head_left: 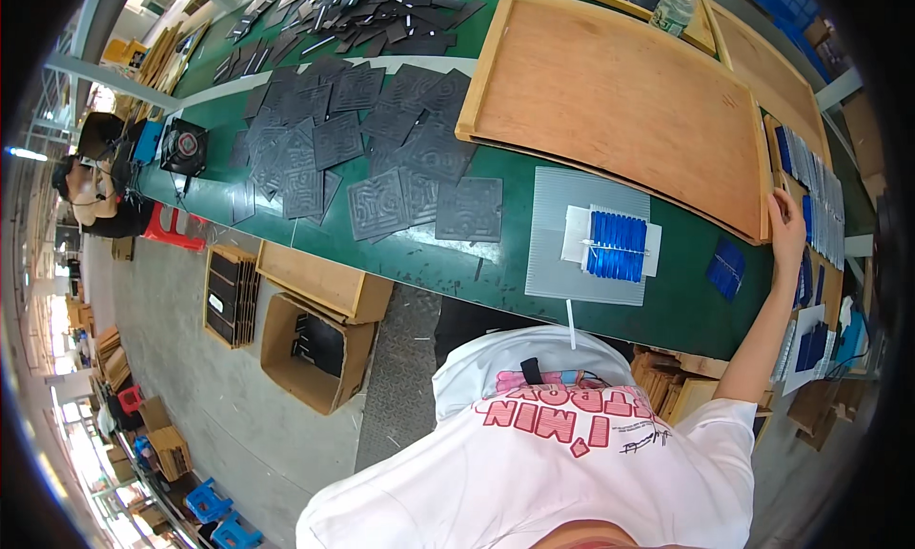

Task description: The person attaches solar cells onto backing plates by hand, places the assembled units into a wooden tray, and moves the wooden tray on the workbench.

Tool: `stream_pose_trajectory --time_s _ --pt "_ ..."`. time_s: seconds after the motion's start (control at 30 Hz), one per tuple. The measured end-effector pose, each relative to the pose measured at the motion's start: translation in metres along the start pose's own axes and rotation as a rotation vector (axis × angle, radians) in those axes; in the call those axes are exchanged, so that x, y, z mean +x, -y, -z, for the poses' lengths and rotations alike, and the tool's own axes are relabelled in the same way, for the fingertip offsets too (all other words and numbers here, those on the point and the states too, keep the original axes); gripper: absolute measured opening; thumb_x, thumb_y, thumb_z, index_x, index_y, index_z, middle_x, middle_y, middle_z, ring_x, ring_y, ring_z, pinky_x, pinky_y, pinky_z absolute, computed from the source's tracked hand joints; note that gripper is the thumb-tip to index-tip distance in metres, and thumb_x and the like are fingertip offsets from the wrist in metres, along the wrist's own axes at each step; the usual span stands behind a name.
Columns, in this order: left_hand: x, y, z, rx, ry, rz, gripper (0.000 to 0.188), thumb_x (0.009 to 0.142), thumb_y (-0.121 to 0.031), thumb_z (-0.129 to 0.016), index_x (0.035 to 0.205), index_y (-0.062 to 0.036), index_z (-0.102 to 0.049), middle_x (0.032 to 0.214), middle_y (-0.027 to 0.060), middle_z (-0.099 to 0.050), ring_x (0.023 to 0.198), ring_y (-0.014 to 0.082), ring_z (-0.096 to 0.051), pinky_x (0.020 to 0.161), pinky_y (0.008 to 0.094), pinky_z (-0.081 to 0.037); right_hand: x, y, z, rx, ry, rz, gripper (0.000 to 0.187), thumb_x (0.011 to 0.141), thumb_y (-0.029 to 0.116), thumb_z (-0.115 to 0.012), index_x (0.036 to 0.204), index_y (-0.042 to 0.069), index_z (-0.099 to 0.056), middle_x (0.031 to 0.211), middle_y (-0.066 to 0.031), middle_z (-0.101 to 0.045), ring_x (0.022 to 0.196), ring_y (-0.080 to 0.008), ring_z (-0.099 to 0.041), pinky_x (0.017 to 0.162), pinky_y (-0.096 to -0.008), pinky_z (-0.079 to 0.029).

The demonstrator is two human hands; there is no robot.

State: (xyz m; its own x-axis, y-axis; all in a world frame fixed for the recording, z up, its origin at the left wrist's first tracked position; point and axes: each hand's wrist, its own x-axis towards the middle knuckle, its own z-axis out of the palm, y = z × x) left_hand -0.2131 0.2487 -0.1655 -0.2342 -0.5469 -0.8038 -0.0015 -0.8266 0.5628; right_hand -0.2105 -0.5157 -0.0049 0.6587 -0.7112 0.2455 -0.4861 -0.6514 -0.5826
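Observation:
My right hand (787, 227) reaches out at the far right, beside the near right corner of a shallow wooden tray (620, 82). Its fingers stretch forward along the tray's rim, and I see nothing held in them. Close by on its right is a row of blue and silver strips (812, 192). A small blue bundle (726, 268) lies on the green table to the hand's left. In front of me, a bundle of blue strips (618, 247) rests over white pieces on a grey ribbed sheet (558, 274). My left hand is out of the picture.
Many black embossed square plates (367, 206) lie loosely across the green table (419, 263). More dark pieces (381, 15) are heaped behind them. A clear bottle (675, 8) stands at the back. Below, cardboard boxes (315, 354) sit on the floor. Another person (100, 192) is at the far left.

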Motion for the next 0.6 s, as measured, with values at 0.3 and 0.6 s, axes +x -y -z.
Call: stream_pose_trajectory --time_s 0.3,0.6 --pt "0.002 0.007 -0.004 0.064 0.078 -0.068 0.024 0.088 -0.026 -0.062 0.087 -0.0036 -0.071 0.073 -0.0015 -0.062 0.067 0.0077 -0.055 0.058 0.029 -0.046 -0.008 -0.018 -0.007 0.097 -0.048 -0.139 0.039 0.097 0.029 -0.065 0.123 0.001 -0.065 0.111 -0.0105 -0.068 0.103 -0.0175 -0.062 0.093 -0.0287 -0.047" --pt "0.007 0.003 0.008 0.113 0.088 -0.149 0.024 0.088 -0.027 -0.062 0.087 -0.0044 -0.071 0.073 -0.0022 -0.061 0.067 0.0075 -0.054 0.057 0.0289 -0.045 -0.003 -0.019 -0.012 0.132 -0.029 -0.14 0.042 0.098 0.029 -0.063 0.128 -0.001 -0.061 0.118 -0.0115 -0.066 0.111 -0.0184 -0.06 0.098 -0.0291 -0.045"
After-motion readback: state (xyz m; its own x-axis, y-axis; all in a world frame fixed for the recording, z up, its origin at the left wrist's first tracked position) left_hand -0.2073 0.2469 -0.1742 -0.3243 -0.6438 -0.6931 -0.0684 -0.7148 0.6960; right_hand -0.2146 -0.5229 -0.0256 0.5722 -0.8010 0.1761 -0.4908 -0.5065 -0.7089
